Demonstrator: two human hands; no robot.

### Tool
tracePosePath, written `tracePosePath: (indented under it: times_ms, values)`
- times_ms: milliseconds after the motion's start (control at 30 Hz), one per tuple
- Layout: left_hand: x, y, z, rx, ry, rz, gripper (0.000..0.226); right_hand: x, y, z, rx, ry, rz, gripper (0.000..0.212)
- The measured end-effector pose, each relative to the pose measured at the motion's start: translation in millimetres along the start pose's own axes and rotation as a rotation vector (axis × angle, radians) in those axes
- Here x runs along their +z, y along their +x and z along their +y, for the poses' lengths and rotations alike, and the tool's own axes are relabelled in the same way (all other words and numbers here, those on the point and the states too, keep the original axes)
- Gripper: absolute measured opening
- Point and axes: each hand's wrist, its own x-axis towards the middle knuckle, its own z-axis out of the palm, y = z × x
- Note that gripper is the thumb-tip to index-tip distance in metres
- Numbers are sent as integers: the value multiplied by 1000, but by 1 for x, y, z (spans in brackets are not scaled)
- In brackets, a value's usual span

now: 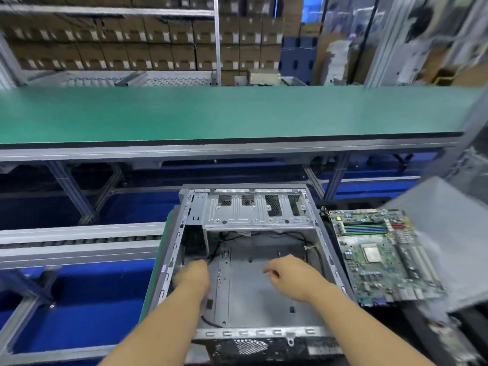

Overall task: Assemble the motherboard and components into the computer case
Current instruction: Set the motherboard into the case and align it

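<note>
We've got the computer case [248, 260] lying open on its side, bare grey metal inside with black cables along the far wall, and the green motherboard [380, 257] sits just right of it. Both hands are inside the case: our left hand [192, 276] is near the left wall, can't tell what its fingers are doing, and our right hand [287, 273] hangs with fingers loosely curled, holding nothing.

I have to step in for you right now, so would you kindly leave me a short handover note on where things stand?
Left hand: inside the open computer case, at its left side near the black cables; grip not visible.
Right hand: over the case floor, fingers loosely curled, holding nothing.
Motherboard: lying outside, to the right of the case.
Done: case open, lying on its side.
Left: seat the motherboard in the case, then fit the components.
</note>
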Motion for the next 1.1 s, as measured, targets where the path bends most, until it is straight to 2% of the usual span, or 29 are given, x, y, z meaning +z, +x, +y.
tracePosePath:
  times_ms: [133, 233, 333, 467, 600, 667, 733, 867, 933, 1100]
  values:
    - [1, -7, -1, 62, 46, -34, 41, 7, -8, 16, 62, 22, -40, 33]
    - [-6, -12, -4, 61, 103, 4, 42, 13, -5, 12, 51, 59, -49, 32]
    - [-8, -20, -4, 122, 301, -15, 41, 14, 1, 14, 84, 65, -78, 30]
    - [-7, -27, -1, 203, 496, -175, 46, 15, 7, 18, 115, 27, -90, 23]
    - [-7, -28, 0, 229, 584, -462, 41, 16, 7, 14, 133, 8, -134, 23]
    - [-6, -27, 0, 210, 592, -518, 40, 17, 9, 15, 155, 26, -190, 24]
    - [-2, -25, 1, 214, 601, -488, 40, 16, 10, 16, 152, 26, -219, 27]
    - [-1, -26, 3, 284, 599, -246, 44, 15, 10, 15, 115, 16, -205, 26]
    - [-2, -25, 3, 299, 579, -184, 43, 14, 10, 15, 102, 13, -198, 28]
    - [-2, -21, 2, 324, 317, -132, 31, 9, 4, 8, -11, -63, -90, 27]
